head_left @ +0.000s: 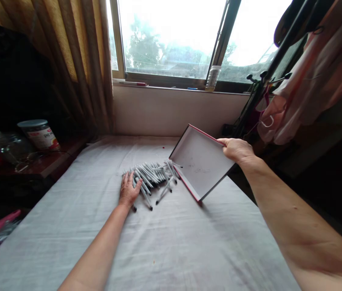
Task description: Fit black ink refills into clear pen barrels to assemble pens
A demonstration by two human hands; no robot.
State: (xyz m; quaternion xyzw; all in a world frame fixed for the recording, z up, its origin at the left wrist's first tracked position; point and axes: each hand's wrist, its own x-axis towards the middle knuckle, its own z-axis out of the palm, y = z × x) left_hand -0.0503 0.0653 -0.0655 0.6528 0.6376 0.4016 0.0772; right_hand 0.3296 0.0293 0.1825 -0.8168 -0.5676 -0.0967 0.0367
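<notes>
A loose pile of white pens (149, 173) with black ends lies on the white-covered table. My left hand (130, 189) rests against the left side of this pile, fingers stretched out and thumb apart, gripping nothing. Gripped at its upper right edge by my right hand (239, 149) is a shallow box (202, 161) with a white inside and red and dark edges. It is tilted, its open side facing me, and its left corner is beside the pens. Some pens at the pile's right end overlap the box's edge; whether they touch it I cannot tell.
A white cloth (171, 246) covers the table. Jars, including a labelled can (39, 134), stand on a dark side table at left. A bottle (212, 79) is on the windowsill. Clothes (304, 81) hang on a rack at right, and a curtain (82, 60) hangs at left.
</notes>
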